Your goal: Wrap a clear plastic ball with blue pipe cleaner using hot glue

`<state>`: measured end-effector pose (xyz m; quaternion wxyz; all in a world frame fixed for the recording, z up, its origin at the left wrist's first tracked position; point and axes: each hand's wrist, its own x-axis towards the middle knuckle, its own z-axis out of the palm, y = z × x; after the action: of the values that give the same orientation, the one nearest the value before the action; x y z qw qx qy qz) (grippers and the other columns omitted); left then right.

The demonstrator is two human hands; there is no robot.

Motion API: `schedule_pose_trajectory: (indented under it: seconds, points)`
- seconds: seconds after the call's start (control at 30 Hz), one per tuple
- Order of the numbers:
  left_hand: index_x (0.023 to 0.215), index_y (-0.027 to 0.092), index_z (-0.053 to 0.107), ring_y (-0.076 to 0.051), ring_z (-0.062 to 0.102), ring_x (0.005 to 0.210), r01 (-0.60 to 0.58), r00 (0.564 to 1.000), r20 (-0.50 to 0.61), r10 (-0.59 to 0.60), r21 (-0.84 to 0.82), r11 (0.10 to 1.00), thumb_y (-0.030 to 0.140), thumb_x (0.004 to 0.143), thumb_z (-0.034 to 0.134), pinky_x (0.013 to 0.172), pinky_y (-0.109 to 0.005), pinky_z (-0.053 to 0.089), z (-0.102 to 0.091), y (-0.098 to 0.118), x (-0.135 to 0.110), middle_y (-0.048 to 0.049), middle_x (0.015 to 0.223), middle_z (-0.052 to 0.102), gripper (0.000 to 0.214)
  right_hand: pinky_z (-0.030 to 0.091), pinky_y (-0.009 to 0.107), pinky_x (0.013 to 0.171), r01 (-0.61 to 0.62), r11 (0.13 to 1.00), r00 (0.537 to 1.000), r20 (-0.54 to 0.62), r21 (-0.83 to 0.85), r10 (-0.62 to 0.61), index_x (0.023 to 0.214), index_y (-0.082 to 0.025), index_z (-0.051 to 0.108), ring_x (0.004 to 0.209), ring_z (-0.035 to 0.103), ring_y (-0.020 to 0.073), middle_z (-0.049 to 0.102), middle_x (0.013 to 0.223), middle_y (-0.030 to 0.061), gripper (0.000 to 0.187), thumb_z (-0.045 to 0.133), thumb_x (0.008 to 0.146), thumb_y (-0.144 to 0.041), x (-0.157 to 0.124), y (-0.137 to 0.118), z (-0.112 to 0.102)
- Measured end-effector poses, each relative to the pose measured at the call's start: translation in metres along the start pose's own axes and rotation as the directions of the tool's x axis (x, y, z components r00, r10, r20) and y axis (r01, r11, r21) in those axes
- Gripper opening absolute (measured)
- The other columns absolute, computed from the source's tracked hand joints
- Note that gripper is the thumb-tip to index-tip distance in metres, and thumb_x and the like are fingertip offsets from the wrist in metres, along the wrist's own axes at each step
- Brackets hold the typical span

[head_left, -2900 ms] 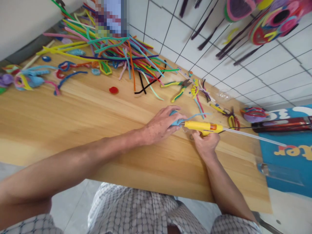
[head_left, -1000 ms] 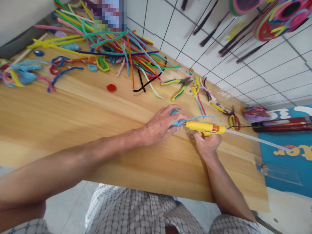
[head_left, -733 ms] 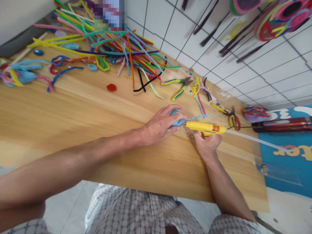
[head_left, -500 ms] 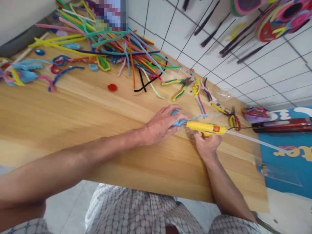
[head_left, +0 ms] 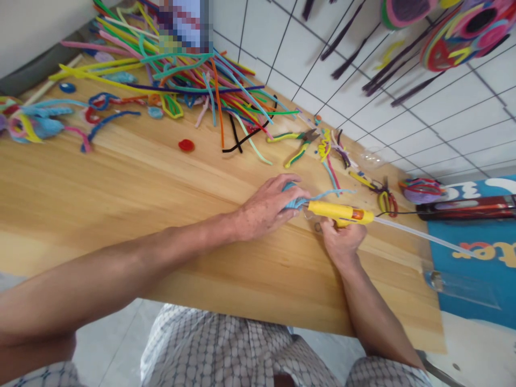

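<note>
Over the wooden table [head_left: 226,269], my left hand [head_left: 268,207] is closed around a light-blue coil of pipe cleaner [head_left: 293,203], much of it hidden under the fingers. A loose blue end sticks out of the coil to the right. My right hand [head_left: 344,239] grips a yellow glue gun [head_left: 341,212] by its handle. The gun's nozzle meets the right side of the blue coil, and a clear glue stick [head_left: 419,234] runs out of its back end.
A heap of colourful pipe cleaners [head_left: 193,80] lies at the back left. Pliers [head_left: 296,145] and yellow-red cutters [head_left: 385,199] rest beyond my hands. A red disc [head_left: 186,145] lies nearer. A blue printed mat [head_left: 463,269] is at the right, the tiled wall [head_left: 274,37] behind.
The loose end of the blue pipe cleaner has shifted slightly to the left. Both hands and the glue gun stay practically in place.
</note>
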<state>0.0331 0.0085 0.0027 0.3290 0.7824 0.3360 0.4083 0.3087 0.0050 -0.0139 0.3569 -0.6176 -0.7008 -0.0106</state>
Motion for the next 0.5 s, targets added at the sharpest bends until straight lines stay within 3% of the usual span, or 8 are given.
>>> schedule_pose_trajectory:
  seconds: [0.13, 0.3, 0.4, 0.5]
  points:
    - [0.135, 0.025, 0.059, -0.03, 0.044, 0.154, -0.011, 1.0, -0.005, 0.011, -0.011, 1.0, 0.018, 0.1, 0.059, 0.127, -0.056, 0.042, 0.0, -0.001, 0.0, -0.0161, 0.149, 0.056, 0.035, 0.049, 0.035, 0.058, 0.027, 0.999, 1.0, -0.012, -0.019, -0.027, 0.061, -0.026, 0.056, 0.051, 0.055, 0.0192, 0.057, 0.053, -0.0015, 0.013, 0.063, 0.071, -0.031, 0.002, -0.006, -0.001]
    - [0.137, 0.022, 0.056, -0.03, 0.047, 0.151, -0.02, 0.999, -0.033, 0.019, -0.015, 1.0, 0.024, 0.102, 0.059, 0.127, -0.055, 0.042, 0.001, -0.004, 0.0, -0.0169, 0.148, 0.055, 0.035, 0.047, 0.033, 0.055, -0.031, 0.999, 0.999, 0.031, -0.015, 0.032, 0.06, -0.025, 0.057, 0.048, 0.055, 0.0189, 0.056, 0.05, -0.0029, 0.018, 0.064, 0.072, -0.035, 0.004, -0.014, -0.006]
    - [0.141, 0.024, 0.052, -0.029, 0.049, 0.147, -0.02, 0.999, -0.049, 0.019, -0.03, 0.999, 0.027, 0.102, 0.059, 0.127, -0.054, 0.042, 0.0, -0.007, -0.001, -0.0154, 0.148, 0.055, 0.04, 0.045, 0.032, 0.055, -0.057, 0.998, 0.995, 0.088, 0.022, 0.055, 0.059, -0.025, 0.056, 0.05, 0.055, 0.0182, 0.055, 0.051, -0.0029, 0.027, 0.069, 0.078, -0.04, 0.01, -0.016, -0.018]
    - [0.145, 0.022, 0.046, -0.03, 0.049, 0.147, 0.003, 0.998, -0.063, -0.007, -0.052, 0.999, 0.031, 0.1, 0.061, 0.126, -0.054, 0.042, -0.001, -0.009, -0.002, -0.017, 0.151, 0.052, 0.048, 0.045, 0.032, 0.057, -0.136, 0.988, 0.99, 0.056, 0.073, 0.132, 0.07, -0.023, 0.061, 0.054, 0.052, 0.0169, 0.057, 0.059, -0.0023, 0.031, 0.069, 0.087, -0.048, 0.025, -0.002, -0.037]
